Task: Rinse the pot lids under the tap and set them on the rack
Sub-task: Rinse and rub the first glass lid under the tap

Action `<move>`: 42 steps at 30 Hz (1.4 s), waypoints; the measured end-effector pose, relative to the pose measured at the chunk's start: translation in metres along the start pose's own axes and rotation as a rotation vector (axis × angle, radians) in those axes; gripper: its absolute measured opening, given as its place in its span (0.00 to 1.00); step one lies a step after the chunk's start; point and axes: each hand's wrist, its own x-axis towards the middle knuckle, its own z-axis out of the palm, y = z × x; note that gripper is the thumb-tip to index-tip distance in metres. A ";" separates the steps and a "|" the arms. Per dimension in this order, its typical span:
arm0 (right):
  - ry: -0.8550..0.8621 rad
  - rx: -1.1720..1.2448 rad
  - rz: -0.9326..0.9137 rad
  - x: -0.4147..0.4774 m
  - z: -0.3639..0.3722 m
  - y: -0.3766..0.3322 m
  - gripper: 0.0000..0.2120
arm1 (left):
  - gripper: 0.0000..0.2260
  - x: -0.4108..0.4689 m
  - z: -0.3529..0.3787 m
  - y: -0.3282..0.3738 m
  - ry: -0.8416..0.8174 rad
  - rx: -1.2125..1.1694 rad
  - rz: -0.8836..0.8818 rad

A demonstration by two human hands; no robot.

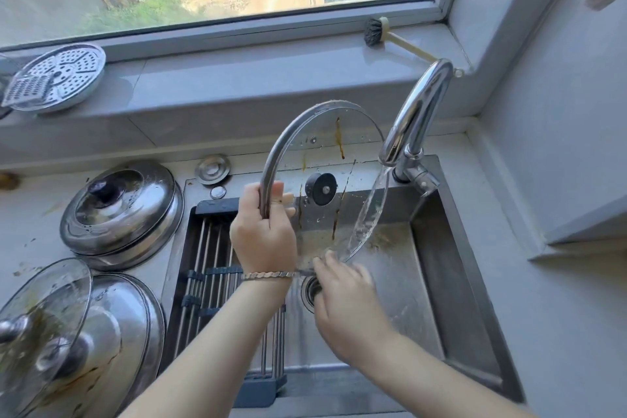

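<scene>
While you hold it over the sink [451, 282], the glass lid [325, 146] shows a steel band round its rim, a black knob [321, 188] at the centre with a bright screw head turned toward you, and several brown streaks running down the glass. Being round, it has no long side; it stands on edge, nearly upright, its top rim up by the window ledge and its bottom rim low over the drain [310, 288], with the broad face toward you.

Your left hand [263, 234] grips the left rim, fingers curled round the steel band and thumb on the near side. Your right hand [342, 295] is at the bottom rim, but it is blurred, so whether it grasps the lid or only touches it cannot be told.

Just right of the lid, the tap [419, 112] arches over and its water [373, 207] runs down along the lid's right edge. Across the left part of the sink lies the rack [207, 265] of steel bars, under your left forearm.

On the counter at left sits a domed steel lid [122, 210], and nearer you a second glass lid [44, 309] leans on another steel lid [129, 326].
</scene>
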 end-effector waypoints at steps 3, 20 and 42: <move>0.138 -0.260 -0.034 0.004 -0.004 0.043 0.25 | 0.08 0.005 -0.003 -0.001 0.015 -0.026 -0.046; 0.099 0.151 -0.552 0.008 0.003 0.065 0.07 | 0.11 0.005 -0.003 -0.004 -0.070 -0.084 -0.285; 0.154 -0.395 -0.981 0.037 -0.015 0.121 0.09 | 0.07 0.094 -0.001 -0.015 -0.814 0.245 -0.470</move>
